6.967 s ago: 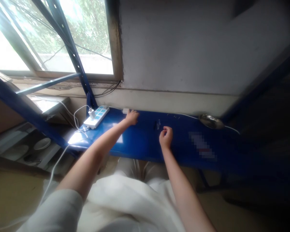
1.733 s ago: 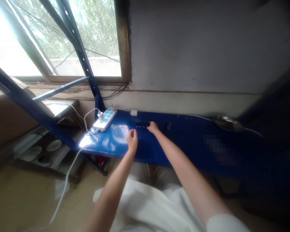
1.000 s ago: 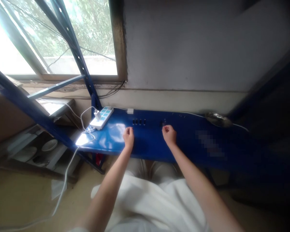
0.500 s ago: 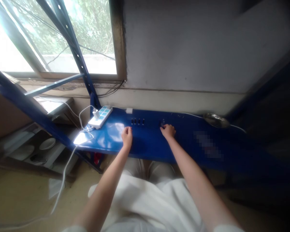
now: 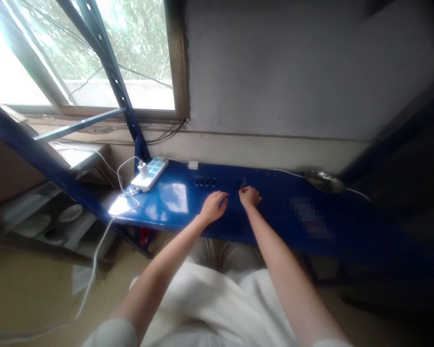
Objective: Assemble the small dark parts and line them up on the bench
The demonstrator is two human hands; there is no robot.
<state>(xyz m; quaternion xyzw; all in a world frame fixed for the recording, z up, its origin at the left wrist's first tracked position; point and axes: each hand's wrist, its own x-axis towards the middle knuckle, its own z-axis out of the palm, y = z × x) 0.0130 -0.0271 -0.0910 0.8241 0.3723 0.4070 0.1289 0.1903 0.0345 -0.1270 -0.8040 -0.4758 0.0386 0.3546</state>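
Observation:
My left hand (image 5: pixel 213 205) hovers over the blue metal shelf (image 5: pixel 173 207), fingers loosely spread and holding nothing I can see. My right hand (image 5: pixel 250 195) rests a little to its right, fingertips curled at a small dark piece (image 5: pixel 243 183); whether they grip it is hidden. A short row of small dark pieces (image 5: pixel 205 181) stands on the shelf just beyond my left hand. Both forearms reach over my lap, which is covered in white cloth.
A white power strip (image 5: pixel 148 173) with a white charger (image 5: pixel 142 168) plugged in lies at the shelf's left end, its cable hanging down. A small white adapter (image 5: pixel 193 165) sits by the wall. A metal bowl (image 5: pixel 321 179) stands at the right. Blue rack struts cross the window.
My left hand has slid right along the shelf, toward my right hand, and its fingers have opened. My right hand has stayed at the small dark piece.

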